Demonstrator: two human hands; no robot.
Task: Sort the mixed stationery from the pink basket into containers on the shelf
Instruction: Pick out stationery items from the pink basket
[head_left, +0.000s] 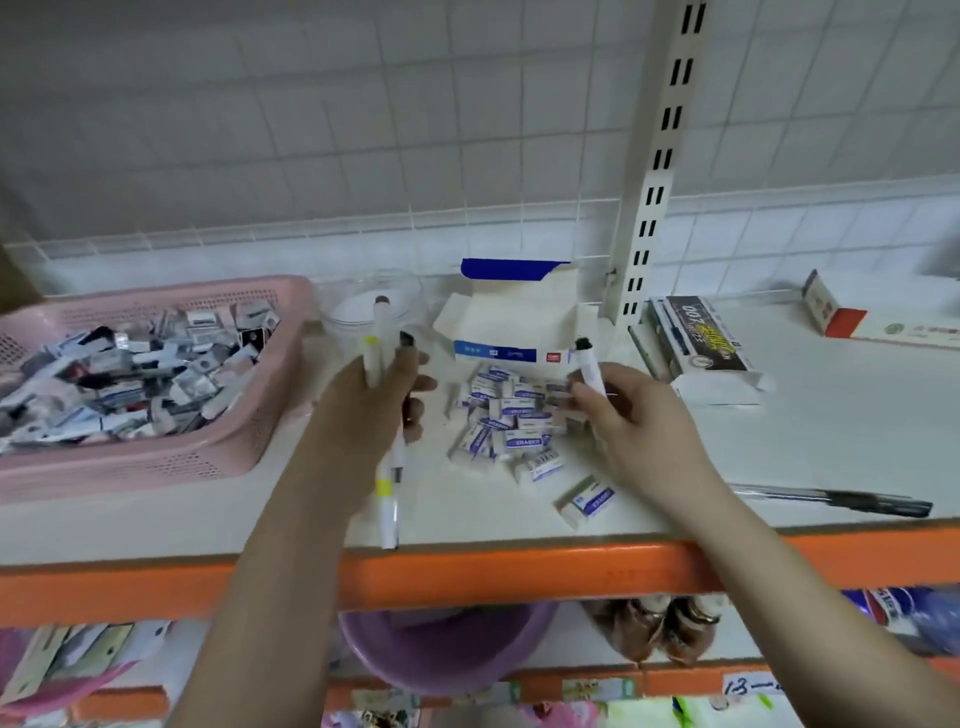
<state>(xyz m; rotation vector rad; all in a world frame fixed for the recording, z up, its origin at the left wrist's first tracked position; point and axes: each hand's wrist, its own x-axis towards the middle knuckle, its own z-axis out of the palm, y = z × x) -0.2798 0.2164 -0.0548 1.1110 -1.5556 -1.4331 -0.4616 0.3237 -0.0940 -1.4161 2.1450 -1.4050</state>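
Above boxy erasers (511, 426), each hand (376, 402) (621, 410) grips cylindrical markers (383, 395).

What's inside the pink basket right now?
The pink basket holds a jumbled heap of small packaged stationery, mostly white, grey and black. Blur hides what each piece is, and the top layer covers anything underneath.

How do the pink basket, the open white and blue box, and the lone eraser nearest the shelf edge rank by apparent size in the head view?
1. pink basket, by far the largest
2. open white and blue box
3. lone eraser, the smallest, though nearest the camera
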